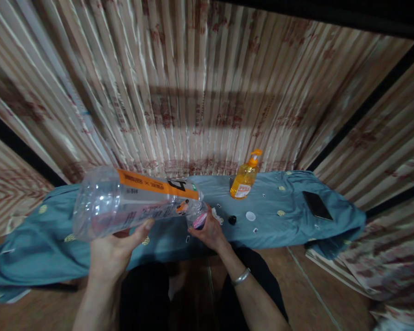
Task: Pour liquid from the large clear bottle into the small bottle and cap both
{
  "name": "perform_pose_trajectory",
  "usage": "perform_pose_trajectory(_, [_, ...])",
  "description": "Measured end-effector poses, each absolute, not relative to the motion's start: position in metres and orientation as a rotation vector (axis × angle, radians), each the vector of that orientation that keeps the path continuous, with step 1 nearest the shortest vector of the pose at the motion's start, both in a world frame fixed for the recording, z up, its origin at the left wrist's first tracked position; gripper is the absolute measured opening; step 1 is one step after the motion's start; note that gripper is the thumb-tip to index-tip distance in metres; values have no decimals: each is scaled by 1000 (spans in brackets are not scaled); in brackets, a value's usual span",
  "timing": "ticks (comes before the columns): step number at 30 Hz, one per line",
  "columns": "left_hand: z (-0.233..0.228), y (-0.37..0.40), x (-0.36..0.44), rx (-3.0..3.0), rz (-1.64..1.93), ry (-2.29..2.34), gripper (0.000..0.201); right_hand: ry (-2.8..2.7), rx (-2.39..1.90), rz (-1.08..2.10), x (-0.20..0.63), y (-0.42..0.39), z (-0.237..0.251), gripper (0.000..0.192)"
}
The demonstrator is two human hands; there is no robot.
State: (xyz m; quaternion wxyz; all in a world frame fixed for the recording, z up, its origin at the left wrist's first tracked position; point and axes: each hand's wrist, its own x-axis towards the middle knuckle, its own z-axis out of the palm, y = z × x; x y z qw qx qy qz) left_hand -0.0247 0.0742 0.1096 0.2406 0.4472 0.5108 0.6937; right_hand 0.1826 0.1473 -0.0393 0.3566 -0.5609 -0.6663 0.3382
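1. 2 bare hands share 1 thing in the head view: a large clear plastic bottle [138, 202] with an orange label band, held on its side in the air above the near edge of a blue cloth [290, 202].
2. The left hand [112, 250] cradles the bottle's body from underneath, thumb pressed up against its side, so it is grasping the bottle.
3. The right hand [210, 232], with a metal bracelet [240, 276] on its wrist, is curled around the bottle's neck end, where a pink part [200, 220] shows. Whether that is a cap or a ring, I cannot tell.
4. The bottle looks empty or nearly so, base pointing left, mouth pointing right.
5. On the cloth beyond the hands stand an orange pump bottle [244, 179], upright, with a small black cap [232, 220] and a white round disc [250, 216] lying near it. A dark phone [316, 205] lies well apart to the right.
6. Judged from the grips, the step in hand is work at the bottle's mouth, with the body steadied for it.
7. Any twist at the neck calls for a firm left hold, as the thin wall may flex and the bottle could roll in the palm.
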Motion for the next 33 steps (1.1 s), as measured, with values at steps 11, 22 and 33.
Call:
perform_pose_trajectory(11, [119,74,-25,1166,1879,1403,35,-1720,-1438,848,182,147,-42,109])
perform_pose_trajectory(22, [120,76,-26,1272,1894,1325,44,-1723,-1442,848,182,146,-39,108])
perform_pose_trajectory(33, [116,80,-32,1240,1866,1352,41,-1733,-1437,811,182,148,-43,108])
